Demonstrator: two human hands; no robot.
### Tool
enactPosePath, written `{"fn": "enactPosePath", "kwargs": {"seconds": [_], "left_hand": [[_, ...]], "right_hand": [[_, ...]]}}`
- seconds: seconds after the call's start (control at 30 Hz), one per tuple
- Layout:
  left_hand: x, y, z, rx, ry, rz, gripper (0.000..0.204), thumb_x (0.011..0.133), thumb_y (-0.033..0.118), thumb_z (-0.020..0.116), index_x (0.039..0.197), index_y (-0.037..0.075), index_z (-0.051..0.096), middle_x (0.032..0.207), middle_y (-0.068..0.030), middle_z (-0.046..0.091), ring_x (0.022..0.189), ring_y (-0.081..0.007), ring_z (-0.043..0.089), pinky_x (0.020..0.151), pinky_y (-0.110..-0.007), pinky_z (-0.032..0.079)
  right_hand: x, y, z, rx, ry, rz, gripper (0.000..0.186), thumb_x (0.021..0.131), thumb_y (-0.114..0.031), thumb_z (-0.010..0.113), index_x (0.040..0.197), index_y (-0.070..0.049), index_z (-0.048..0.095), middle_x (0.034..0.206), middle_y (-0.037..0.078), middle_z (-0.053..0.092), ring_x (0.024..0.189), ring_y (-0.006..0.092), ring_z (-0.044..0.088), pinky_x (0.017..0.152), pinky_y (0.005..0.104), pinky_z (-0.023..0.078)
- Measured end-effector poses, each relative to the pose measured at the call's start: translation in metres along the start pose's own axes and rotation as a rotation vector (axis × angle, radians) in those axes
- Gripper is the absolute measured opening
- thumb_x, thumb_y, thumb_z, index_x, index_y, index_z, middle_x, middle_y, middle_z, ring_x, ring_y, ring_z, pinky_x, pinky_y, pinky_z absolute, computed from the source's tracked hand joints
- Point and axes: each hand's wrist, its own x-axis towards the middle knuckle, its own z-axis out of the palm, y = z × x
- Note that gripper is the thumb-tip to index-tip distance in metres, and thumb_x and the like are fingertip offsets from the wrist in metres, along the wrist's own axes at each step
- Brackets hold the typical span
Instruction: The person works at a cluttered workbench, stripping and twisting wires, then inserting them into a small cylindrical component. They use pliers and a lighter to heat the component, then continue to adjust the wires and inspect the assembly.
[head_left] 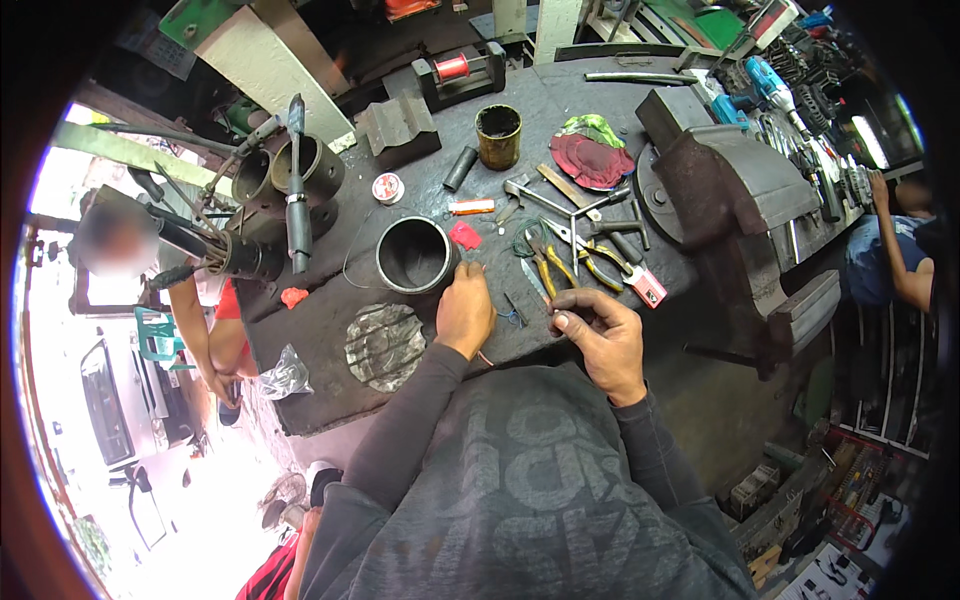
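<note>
My left hand (466, 312) is closed, knuckles up, right beside a dark hollow metal cylinder (414, 256). Whatever its fingers grip is hidden, though a thin reddish strand shows below the wrist. To its right, my right hand (602, 345) pinches thumb against forefinger; anything between them is too small to name. Just beyond that pinch lies a narrow blade (533, 277). Yellow-handled pliers (546, 262) and a second pair with yellow-and-black handles (601, 267) lie farther back. A small red piece (464, 235) rests near the cylinder, and a round silvery crumpled sheet (386, 347) lies left of my left forearm.
A large bench vise (740, 190) stands at the right. On the dark workbench (330, 370) are a grimy can (498, 137), red-and-green cloths (590, 152), a hammer (570, 188) and a round tin (387, 188). Tool-filled metal tubes (308, 170) stand left. Other people are at both sides.
</note>
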Motion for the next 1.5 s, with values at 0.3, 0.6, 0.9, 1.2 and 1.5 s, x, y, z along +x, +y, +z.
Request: {"fn": "enactPosePath", "kwargs": {"seconds": [0.3, 0.6, 0.9, 1.2, 1.5], "left_hand": [[0.022, -0.007, 0.023, 0.183, -0.147, -0.096, 0.020, 0.085, 0.003, 0.066, 0.104, -0.004, 0.065, 0.109, -0.0259, 0.068, 0.092, -0.0443, 0.074, 0.080, -0.050, 0.062], [0.014, 0.037, -0.047, -0.136, 0.088, 0.122, 0.014, 0.094, 0.010, 0.069, 0.106, 0.003, 0.072, 0.099, -0.0175, 0.073, 0.090, -0.0367, 0.069, 0.081, -0.045, 0.056], [-0.024, 0.116, -0.167, -0.460, 0.004, 0.306, 0.025, 0.087, -0.001, 0.079, 0.110, 0.005, 0.078, 0.094, -0.0095, 0.069, 0.083, -0.0221, 0.069, 0.071, -0.033, 0.054], [-0.030, 0.127, -0.189, -0.380, -0.009, 0.382, 0.029, 0.085, 0.000, 0.080, 0.113, 0.004, 0.078, 0.092, -0.0099, 0.069, 0.079, -0.0225, 0.069, 0.068, -0.033, 0.055], [-0.030, 0.128, -0.193, -0.331, -0.031, 0.395, 0.030, 0.084, -0.001, 0.080, 0.113, 0.004, 0.078, 0.089, -0.0093, 0.066, 0.074, -0.0216, 0.066, 0.064, -0.033, 0.052]], "right_hand": [[-0.011, -0.026, -0.009, 0.103, -0.056, -0.111, 0.017, 0.094, 0.005, 0.072, 0.111, 0.005, 0.070, 0.108, 0.011, 0.073, 0.094, 0.0136, 0.069, 0.085, 0.0275, 0.058], [-0.011, -0.035, -0.018, 0.072, -0.029, -0.109, 0.018, 0.094, 0.007, 0.070, 0.112, 0.005, 0.069, 0.109, 0.011, 0.074, 0.096, 0.0137, 0.070, 0.087, 0.0274, 0.059], [-0.005, -0.056, -0.013, 0.077, -0.077, -0.183, 0.018, 0.090, 0.010, 0.073, 0.107, 0.006, 0.070, 0.107, 0.013, 0.073, 0.101, 0.0172, 0.070, 0.090, 0.0305, 0.059], [-0.004, -0.066, -0.004, 0.078, -0.132, -0.334, 0.020, 0.084, 0.009, 0.080, 0.102, 0.005, 0.070, 0.103, 0.017, 0.072, 0.099, 0.0220, 0.071, 0.088, 0.0350, 0.060], [-0.008, -0.069, 0.002, -0.009, -0.117, -0.325, 0.020, 0.086, 0.009, 0.078, 0.104, 0.006, 0.071, 0.105, 0.016, 0.072, 0.100, 0.0206, 0.070, 0.088, 0.0328, 0.059]]}}
